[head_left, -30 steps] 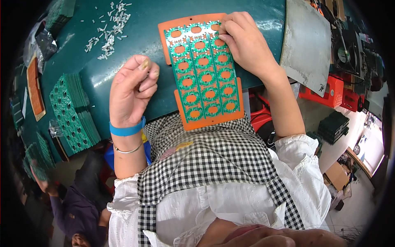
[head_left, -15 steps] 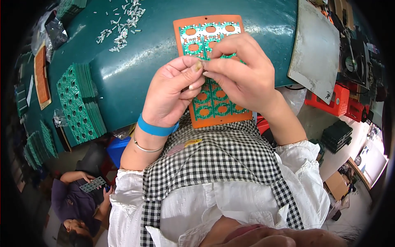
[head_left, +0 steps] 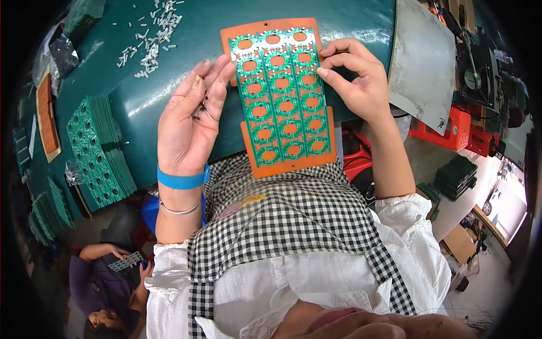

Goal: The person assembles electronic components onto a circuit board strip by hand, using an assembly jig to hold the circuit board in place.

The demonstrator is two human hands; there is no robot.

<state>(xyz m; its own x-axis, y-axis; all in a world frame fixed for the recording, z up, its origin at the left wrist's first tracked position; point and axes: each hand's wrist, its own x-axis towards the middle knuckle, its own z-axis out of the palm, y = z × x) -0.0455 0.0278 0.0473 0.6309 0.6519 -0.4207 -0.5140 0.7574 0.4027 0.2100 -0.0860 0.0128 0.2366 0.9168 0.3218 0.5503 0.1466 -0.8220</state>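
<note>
A green circuit board panel (head_left: 278, 107), with rows of oval cut-outs, lies on an orange tray (head_left: 293, 166) in front of me. My left hand (head_left: 189, 116) is turned palm up beside the tray's left edge, its fingers loosely curled. Several small dark parts (head_left: 202, 107) rest in that palm, some with thin wire-like legs; their exact kind is too small to tell. At the panel's upper right edge, my right hand (head_left: 358, 79) has its thumb and bent fingers on the rim. The undersides of those fingertips are hidden.
Loose small white pieces (head_left: 155, 42) are scattered at the far left of the green table (head_left: 197, 28). Stacked green panels (head_left: 96, 150) stand at the left. A grey metal sheet (head_left: 420, 62) and a red stool (head_left: 443, 127) are at the right. A co-worker (head_left: 107, 282) sits lower left.
My hands, earlier meeting over the panel with fingertips together, have parted. The left moved leftward and turned palm up, showing the dark parts; the right went to the panel's right edge.
</note>
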